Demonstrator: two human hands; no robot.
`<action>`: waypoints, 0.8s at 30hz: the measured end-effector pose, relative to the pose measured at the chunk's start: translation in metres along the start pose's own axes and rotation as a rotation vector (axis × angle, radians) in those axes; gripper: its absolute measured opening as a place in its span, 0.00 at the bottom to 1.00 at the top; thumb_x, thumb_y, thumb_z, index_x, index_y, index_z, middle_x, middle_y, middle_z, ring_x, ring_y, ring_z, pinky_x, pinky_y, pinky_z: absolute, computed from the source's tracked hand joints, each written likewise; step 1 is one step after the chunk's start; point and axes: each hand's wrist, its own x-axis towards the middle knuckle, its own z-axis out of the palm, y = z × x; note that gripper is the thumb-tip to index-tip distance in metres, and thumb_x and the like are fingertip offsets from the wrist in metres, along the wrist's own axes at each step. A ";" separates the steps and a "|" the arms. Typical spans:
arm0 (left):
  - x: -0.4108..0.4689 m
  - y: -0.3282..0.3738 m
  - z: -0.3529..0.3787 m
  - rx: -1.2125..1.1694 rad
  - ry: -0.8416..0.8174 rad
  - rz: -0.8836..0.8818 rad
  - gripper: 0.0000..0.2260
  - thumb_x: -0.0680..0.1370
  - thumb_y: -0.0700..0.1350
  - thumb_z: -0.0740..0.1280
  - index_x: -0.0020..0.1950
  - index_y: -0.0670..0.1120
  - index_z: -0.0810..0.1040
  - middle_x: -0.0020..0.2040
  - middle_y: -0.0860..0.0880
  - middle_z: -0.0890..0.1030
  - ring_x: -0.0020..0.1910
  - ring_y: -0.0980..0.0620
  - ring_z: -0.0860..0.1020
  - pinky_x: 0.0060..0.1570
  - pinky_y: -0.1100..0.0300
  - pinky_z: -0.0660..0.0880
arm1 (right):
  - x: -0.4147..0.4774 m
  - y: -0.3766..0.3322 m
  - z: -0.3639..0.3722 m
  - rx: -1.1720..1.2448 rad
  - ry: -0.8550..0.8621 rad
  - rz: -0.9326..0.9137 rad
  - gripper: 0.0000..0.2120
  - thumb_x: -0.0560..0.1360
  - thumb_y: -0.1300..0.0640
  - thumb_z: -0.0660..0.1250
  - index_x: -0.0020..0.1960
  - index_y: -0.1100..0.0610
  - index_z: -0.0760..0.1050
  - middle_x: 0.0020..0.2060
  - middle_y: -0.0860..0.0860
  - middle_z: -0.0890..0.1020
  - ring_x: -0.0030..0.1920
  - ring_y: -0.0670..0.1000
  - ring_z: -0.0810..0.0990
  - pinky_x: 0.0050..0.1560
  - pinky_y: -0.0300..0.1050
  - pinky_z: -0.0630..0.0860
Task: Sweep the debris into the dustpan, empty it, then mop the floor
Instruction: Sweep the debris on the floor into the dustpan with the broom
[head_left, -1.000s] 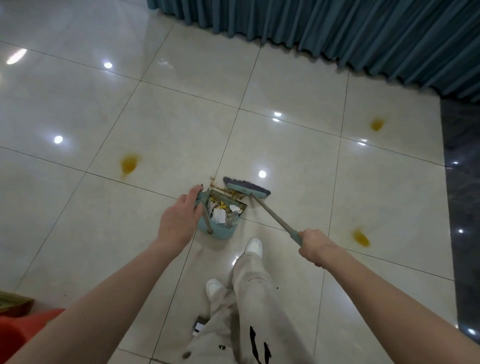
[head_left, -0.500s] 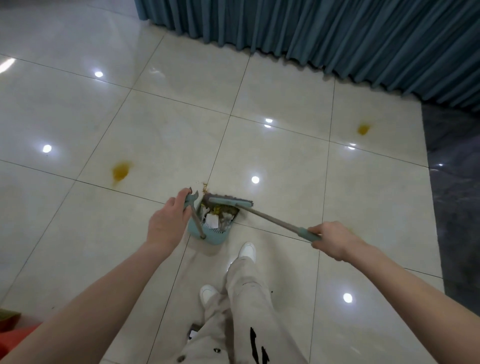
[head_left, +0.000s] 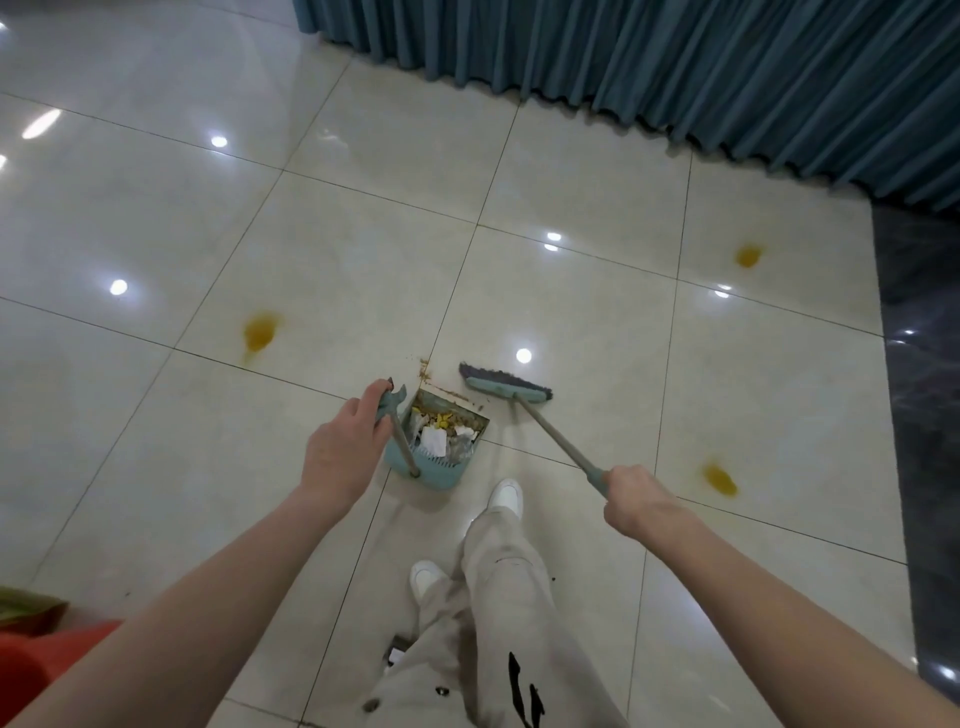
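Debris (head_left: 441, 423) mostly inside dustpan (head_left: 441, 467); crumbs (head_left: 425, 366) remain at its lip. Left hand (head_left: 340, 452) clasps dustpan handle, right hand (head_left: 636, 499) clamps broom (head_left: 506, 388) handle. Emptying, mopping 3 yellow stains (head_left: 261, 330) left.

I count one dustpan (head_left: 439, 447), one broom (head_left: 506, 388), and my two hands: left hand (head_left: 340, 452) and right hand (head_left: 636, 499). Three yellow stains mark the floor (head_left: 337, 260): (head_left: 260, 330), (head_left: 748, 255), (head_left: 719, 479). Two white shoes (head_left: 506, 496). One small crumb patch (head_left: 423, 368), perhaps more.
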 end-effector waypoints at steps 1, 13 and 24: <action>-0.001 0.000 0.001 0.002 0.005 0.002 0.16 0.80 0.50 0.57 0.67 0.52 0.63 0.51 0.44 0.79 0.37 0.37 0.78 0.35 0.45 0.76 | -0.003 0.004 0.002 -0.039 -0.011 -0.022 0.20 0.74 0.65 0.57 0.64 0.57 0.73 0.37 0.50 0.71 0.45 0.55 0.77 0.41 0.44 0.73; -0.002 0.004 -0.005 0.032 0.002 -0.007 0.16 0.80 0.49 0.57 0.68 0.52 0.61 0.51 0.43 0.78 0.36 0.37 0.77 0.34 0.47 0.75 | -0.023 0.061 -0.020 -0.034 0.017 -0.108 0.23 0.74 0.60 0.60 0.68 0.45 0.73 0.48 0.53 0.80 0.47 0.55 0.79 0.43 0.42 0.74; -0.012 -0.005 -0.013 0.005 0.035 -0.058 0.13 0.80 0.50 0.56 0.65 0.53 0.62 0.51 0.44 0.79 0.36 0.39 0.77 0.33 0.48 0.75 | 0.024 -0.005 -0.037 0.141 0.130 -0.065 0.19 0.75 0.62 0.60 0.64 0.53 0.75 0.51 0.58 0.80 0.49 0.59 0.78 0.44 0.43 0.73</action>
